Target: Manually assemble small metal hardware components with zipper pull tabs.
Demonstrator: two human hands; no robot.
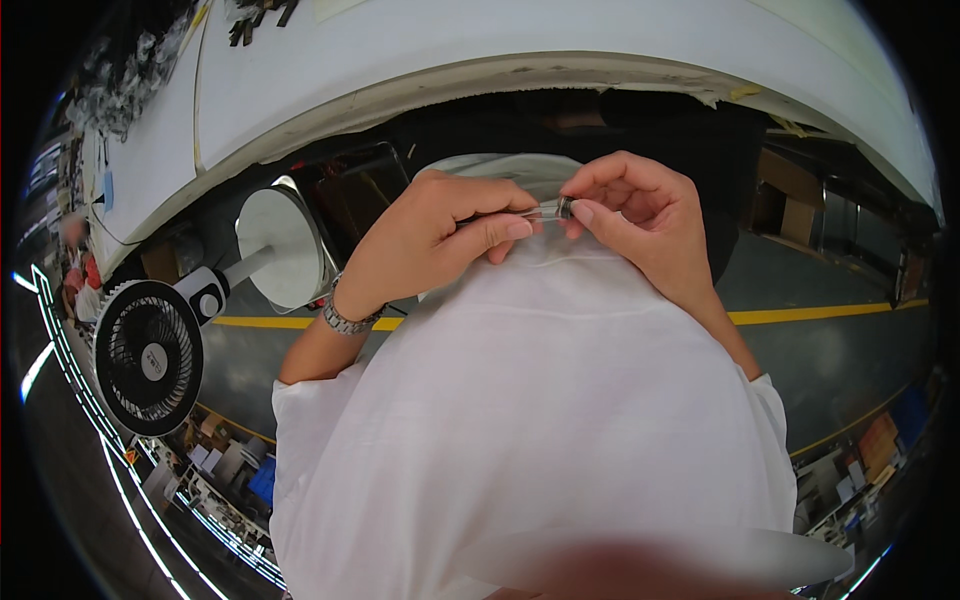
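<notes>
Both of my hands meet in front of my white shirt, short of the table's edge. Between thumb and fingers, my left hand point(440, 225) pinches a thin, shiny pair of prongs point(541, 213) that looks like tweezers; most of its length is hidden in the grip. The prong tips reach a small dark piece with a metallic sheen point(565, 207). My right hand point(645, 225) holds that piece between thumb and forefinger, its other fingers curled. Whether the tips grip the piece or only touch it, I cannot tell. A metal watch point(350, 318) circles my left wrist.
A white worktable point(400, 50) curves across the far side, with dark strips point(265, 18) and clear plastic bags point(130, 80) at its left. A fan point(150, 358) stands left beside its round white base point(280, 248). Cardboard boxes point(785, 205) sit under the table at right.
</notes>
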